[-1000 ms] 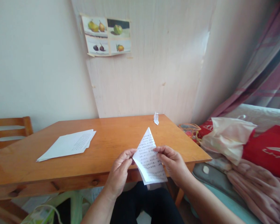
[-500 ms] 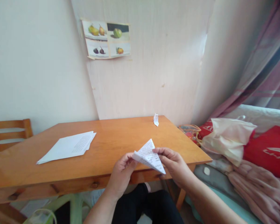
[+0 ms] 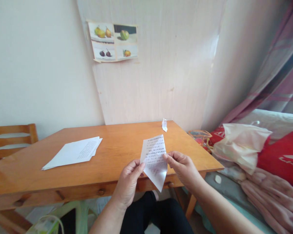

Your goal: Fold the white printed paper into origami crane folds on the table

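A folded sheet of printed paper (image 3: 153, 159) is held up above the table's front edge, with a pointed lower end and rows of dark text facing me. My left hand (image 3: 130, 177) pinches its left edge between thumb and fingers. On the opposite edge, my right hand (image 3: 182, 167) grips the paper with the thumb on the printed face. Beyond the hands, a small folded paper figure (image 3: 164, 125) stands near the table's back right corner.
The wooden table (image 3: 119, 146) carries a stack of white paper (image 3: 73, 152) on its left. A wooden chair (image 3: 13, 139) stands at far left. Bags, including a white one (image 3: 241, 141) and a red one (image 3: 282, 159), lie at the right beside pink cloth (image 3: 271, 198).
The folded paper has gone from a slanted triangular shape to an upright, kite-like one with its printed face toward me. Both hands stay at its sides; the view has shifted slightly.
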A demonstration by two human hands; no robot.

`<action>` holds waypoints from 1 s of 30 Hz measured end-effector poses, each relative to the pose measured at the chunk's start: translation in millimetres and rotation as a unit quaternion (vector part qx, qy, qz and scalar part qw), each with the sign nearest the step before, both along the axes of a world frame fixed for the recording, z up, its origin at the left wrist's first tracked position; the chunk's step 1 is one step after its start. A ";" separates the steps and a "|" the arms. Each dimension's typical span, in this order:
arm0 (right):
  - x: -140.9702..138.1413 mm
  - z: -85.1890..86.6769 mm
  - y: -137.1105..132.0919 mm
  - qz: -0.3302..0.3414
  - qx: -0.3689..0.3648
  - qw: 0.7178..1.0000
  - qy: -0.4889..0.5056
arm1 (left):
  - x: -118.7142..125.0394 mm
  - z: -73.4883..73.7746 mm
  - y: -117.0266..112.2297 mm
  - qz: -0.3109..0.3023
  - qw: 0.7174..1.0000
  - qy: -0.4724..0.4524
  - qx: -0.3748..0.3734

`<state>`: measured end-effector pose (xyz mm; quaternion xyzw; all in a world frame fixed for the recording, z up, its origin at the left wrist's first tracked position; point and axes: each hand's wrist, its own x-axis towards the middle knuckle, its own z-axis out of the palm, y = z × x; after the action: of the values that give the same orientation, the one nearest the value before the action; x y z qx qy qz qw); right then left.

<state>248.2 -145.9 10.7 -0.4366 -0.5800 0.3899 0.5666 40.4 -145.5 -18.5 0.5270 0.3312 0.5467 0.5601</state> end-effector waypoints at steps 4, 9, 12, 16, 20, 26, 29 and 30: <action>2.9 -3.0 4.8 -0.030 0.043 0.996 -0.069 | 2.4 1.1 2.2 0.019 0.999 -0.035 -0.028; 2.8 -10.0 2.5 0.037 -0.019 0.998 -0.055 | 4.3 4.5 2.6 0.025 0.995 -0.078 -0.055; 1.3 -16.2 1.8 0.049 -0.058 0.997 -0.004 | 4.8 6.7 0.4 0.009 0.993 -0.096 -0.069; 0.7 -21.4 3.1 0.049 -0.093 0.994 0.039 | 5.1 8.5 -2.0 -0.017 0.989 -0.121 -0.086; 0.5 -22.3 3.3 0.053 -0.113 0.991 0.057 | 4.9 7.8 -2.3 -0.029 0.987 -0.129 -0.093; -1.1 -20.0 -0.2 0.048 -0.123 0.988 0.075 | 3.7 4.7 -2.5 -0.021 0.992 -0.092 -0.086; -1.8 -18.7 -1.5 0.048 -0.128 0.987 0.082 | 2.9 3.4 -1.8 -0.014 0.994 -0.076 -0.078; -2.0 -18.5 -1.7 0.051 -0.129 0.987 0.083 | 2.7 3.1 -1.3 -0.014 0.994 -0.078 -0.078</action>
<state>246.2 -147.7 -7.8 -0.4422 -0.4973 0.5246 0.5310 43.1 -146.7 -15.3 0.4422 0.3205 0.5505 0.6314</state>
